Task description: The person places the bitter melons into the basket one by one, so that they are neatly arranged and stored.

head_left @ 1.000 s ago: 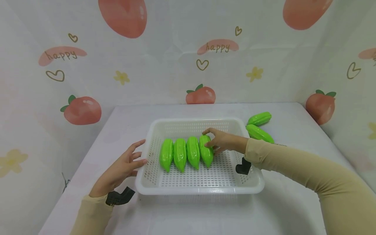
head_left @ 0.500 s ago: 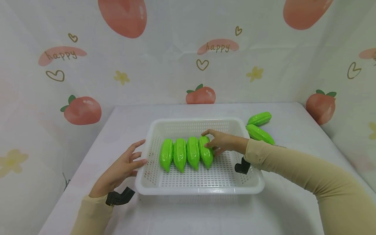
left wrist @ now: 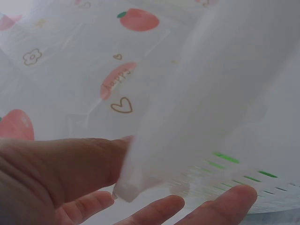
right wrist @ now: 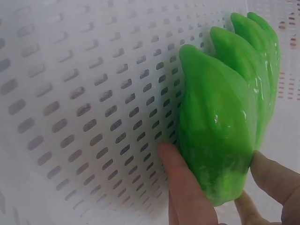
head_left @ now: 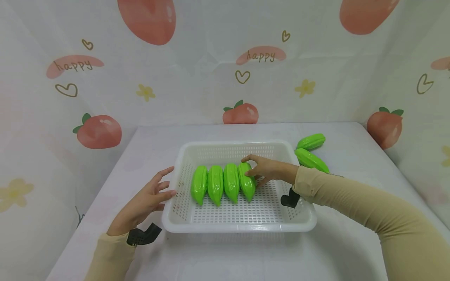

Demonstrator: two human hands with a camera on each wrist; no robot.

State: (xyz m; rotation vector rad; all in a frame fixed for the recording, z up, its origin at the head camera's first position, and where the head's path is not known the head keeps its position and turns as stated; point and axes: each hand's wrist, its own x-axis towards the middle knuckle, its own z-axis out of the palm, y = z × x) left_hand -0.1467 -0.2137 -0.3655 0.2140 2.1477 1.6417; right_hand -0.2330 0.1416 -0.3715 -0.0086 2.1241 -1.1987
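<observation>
Several glossy green star fruits lie side by side in a white plastic basket, pointed ends toward me. My right hand reaches in over the basket's right side and grips the rightmost star fruit. In the right wrist view, fingers and thumb sit on both sides of that star fruit near its blunt end, and it stands close against its neighbour. At the basket's left rim, my left hand touches the edge with thumb and fingers spread and fairly straight. The left wrist view shows these fingers by the slotted outer wall.
Two more green star fruits, one farther back and one nearer, lie on the table right of the basket. The nearer is partly behind my right sleeve. A white cloth with peach prints hangs behind the table.
Almost nothing differs. The rightmost star fruit and my right hand have shifted very slightly to the left, and my left hand has stayed at the rim.
</observation>
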